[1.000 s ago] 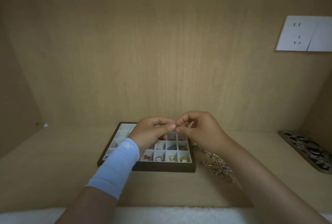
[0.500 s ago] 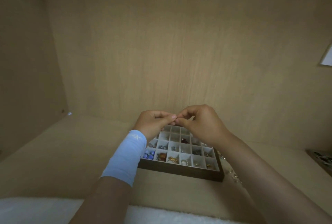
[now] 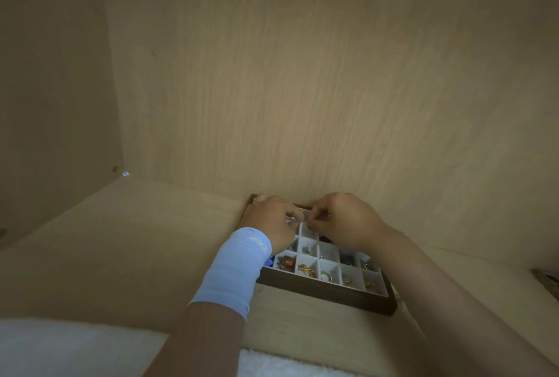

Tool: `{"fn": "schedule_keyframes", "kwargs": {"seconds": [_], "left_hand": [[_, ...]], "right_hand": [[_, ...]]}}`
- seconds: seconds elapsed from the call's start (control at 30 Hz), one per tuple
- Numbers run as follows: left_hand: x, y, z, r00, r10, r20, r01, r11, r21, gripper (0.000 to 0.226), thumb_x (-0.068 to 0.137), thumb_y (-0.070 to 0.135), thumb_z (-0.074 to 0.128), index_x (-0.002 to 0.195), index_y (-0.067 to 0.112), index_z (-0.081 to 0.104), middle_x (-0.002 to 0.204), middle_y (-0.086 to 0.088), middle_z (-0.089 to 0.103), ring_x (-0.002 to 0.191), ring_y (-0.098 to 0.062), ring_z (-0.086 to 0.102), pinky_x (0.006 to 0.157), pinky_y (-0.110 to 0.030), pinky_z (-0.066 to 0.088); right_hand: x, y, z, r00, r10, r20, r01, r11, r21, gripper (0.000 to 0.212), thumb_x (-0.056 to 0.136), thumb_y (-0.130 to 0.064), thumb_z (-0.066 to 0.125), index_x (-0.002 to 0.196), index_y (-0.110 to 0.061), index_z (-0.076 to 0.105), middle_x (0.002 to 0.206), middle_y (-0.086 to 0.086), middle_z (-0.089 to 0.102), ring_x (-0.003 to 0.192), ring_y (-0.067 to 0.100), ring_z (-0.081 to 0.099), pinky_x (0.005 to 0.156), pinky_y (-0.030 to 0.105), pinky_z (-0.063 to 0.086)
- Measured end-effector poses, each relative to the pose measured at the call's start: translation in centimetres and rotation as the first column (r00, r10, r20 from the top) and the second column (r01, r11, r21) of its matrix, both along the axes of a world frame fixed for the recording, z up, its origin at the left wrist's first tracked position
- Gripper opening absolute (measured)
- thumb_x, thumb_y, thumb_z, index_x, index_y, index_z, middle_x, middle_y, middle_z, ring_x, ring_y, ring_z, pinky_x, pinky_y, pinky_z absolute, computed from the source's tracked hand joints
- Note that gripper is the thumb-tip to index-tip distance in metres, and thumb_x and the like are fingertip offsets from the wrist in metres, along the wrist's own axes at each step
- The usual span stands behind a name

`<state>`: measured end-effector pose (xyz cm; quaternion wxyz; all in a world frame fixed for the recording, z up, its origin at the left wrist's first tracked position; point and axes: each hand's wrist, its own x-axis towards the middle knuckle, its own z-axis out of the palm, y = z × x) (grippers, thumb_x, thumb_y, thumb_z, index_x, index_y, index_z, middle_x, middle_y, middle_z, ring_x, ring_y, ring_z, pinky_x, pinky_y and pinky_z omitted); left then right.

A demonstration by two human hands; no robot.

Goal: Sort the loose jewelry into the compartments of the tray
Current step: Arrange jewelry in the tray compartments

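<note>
A dark wooden tray (image 3: 326, 296) with white square compartments lies on the shelf against the back wall. Its front cells hold several rings and beads, among them an amber stone (image 3: 287, 262). Both hands hover over the tray's middle rows. My left hand (image 3: 272, 225), with a light blue wristband, and my right hand (image 3: 341, 222) meet fingertip to fingertip. Together they pinch a tiny piece of jewelry (image 3: 304, 219), too small and blurred to name. The hands hide the tray's rear cells.
Wooden walls close in at the back and left of the shelf (image 3: 136, 249). A patterned dish (image 3: 549, 281) shows at the right edge. A white fluffy cloth (image 3: 60, 346) lies along the front.
The view swung left, so the tray now sits right of centre and the loose pile is out of sight. Both hands dropped lower over the tray, still pinching the small piece.
</note>
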<state>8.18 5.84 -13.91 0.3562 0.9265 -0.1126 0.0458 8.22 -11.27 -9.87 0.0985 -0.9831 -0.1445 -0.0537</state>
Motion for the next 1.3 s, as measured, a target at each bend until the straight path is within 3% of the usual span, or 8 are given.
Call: {"fn": "schedule_keyframes", "kwargs": {"seconds": [0.1,0.27,0.4,0.7,0.8,0.93,1.13,1.3], "left_hand": [[0.1,-0.2,-0.3,0.998,-0.02,0.055,0.017,0.998,0.066,0.023,0.09,0.025,0.059,0.102,0.042,0.07,0.117,0.011,0.058,0.12,-0.017,0.042,0.109,-0.035,0.037],[-0.1,-0.1,-0.1,0.996,-0.019,0.091,0.011,0.996,0.094,0.022,0.092,0.025,0.056,0.101,0.038,0.072,0.113,0.013,0.06,0.119,-0.017,0.041,0.108,-0.035,0.036],[-0.2,-0.1,0.2,0.995,-0.006,0.098,-0.001,0.997,0.072,0.021,0.094,0.023,0.056,0.1,0.035,0.072,0.115,0.013,0.06,0.122,-0.018,0.04,0.11,-0.038,0.034],[-0.1,-0.3,0.2,0.994,-0.01,0.112,0.005,0.999,0.039,0.018,0.093,0.028,0.057,0.103,0.036,0.07,0.118,0.012,0.06,0.122,-0.017,0.041,0.109,-0.038,0.036],[-0.5,-1.3,0.6,0.991,-0.031,0.131,0.038,0.998,-0.053,0.018,0.092,0.029,0.056,0.103,0.036,0.068,0.111,0.014,0.062,0.116,-0.012,0.045,0.102,-0.034,0.041],[-1.6,-3.9,1.1,0.983,-0.102,0.153,0.119,0.987,-0.105,0.017,0.092,0.025,0.056,0.1,0.033,0.069,0.099,0.019,0.059,0.108,-0.009,0.05,0.095,-0.029,0.044],[-3.5,-8.7,1.5,0.956,-0.238,0.17,0.253,0.965,-0.075,0.018,0.091,0.023,0.056,0.099,0.032,0.07,0.096,0.02,0.06,0.096,-0.006,0.053,0.09,-0.025,0.046],[-3.7,-12.5,1.2,0.938,-0.314,0.145,0.307,0.949,0.074,0.016,0.09,0.024,0.059,0.093,0.036,0.07,0.092,0.022,0.057,0.1,-0.007,0.05,0.094,-0.029,0.046]], "right_hand": [[0.4,0.7,-0.4,1.0,0.019,-0.004,-0.019,0.999,-0.05,0.013,0.092,-0.032,0.065,0.085,-0.026,0.074,0.08,-0.013,0.062,0.074,0.008,0.06,0.064,0.027,0.049],[0.5,1.4,-1.0,1.0,-0.009,0.022,0.011,0.996,-0.091,0.013,0.091,-0.025,0.066,0.088,-0.025,0.079,0.078,-0.011,0.065,0.071,0.011,0.061,0.061,0.028,0.049],[0.5,1.2,-1.5,0.996,-0.05,0.075,0.053,0.998,-0.043,0.007,0.086,-0.032,0.073,0.083,-0.027,0.078,0.077,-0.013,0.067,0.064,0.004,0.058,0.057,0.023,0.045],[-0.1,-1.2,0.2,0.993,-0.109,-0.04,0.115,0.977,0.178,0.007,0.088,-0.029,0.069,0.086,-0.03,0.076,0.085,-0.015,0.07,0.081,0.003,0.065,0.078,0.034,0.059],[-1.5,-3.3,1.4,0.992,-0.121,-0.033,0.125,0.964,0.234,0.007,0.089,-0.029,0.07,0.085,-0.029,0.075,0.087,-0.014,0.071,0.084,0.003,0.065,0.078,0.028,0.055],[-3.9,-8.3,2.7,0.991,-0.126,-0.051,0.135,0.957,0.257,0.01,0.089,-0.024,0.073,0.082,-0.031,0.074,0.084,-0.016,0.07,0.08,-0.001,0.062,0.066,0.009,0.042],[-7.1,-16.0,2.0,0.965,-0.204,-0.166,0.242,0.936,0.256,0.013,0.082,-0.015,0.079,0.084,-0.027,0.076,0.086,-0.005,0.073,0.081,0.008,0.067,0.064,0.009,0.044],[-7.5,-17.9,0.8,0.948,-0.217,-0.231,0.271,0.934,0.234,0.014,0.083,-0.013,0.076,0.083,-0.026,0.077,0.08,-0.014,0.07,0.076,0.002,0.066,0.063,0.009,0.043]]}}
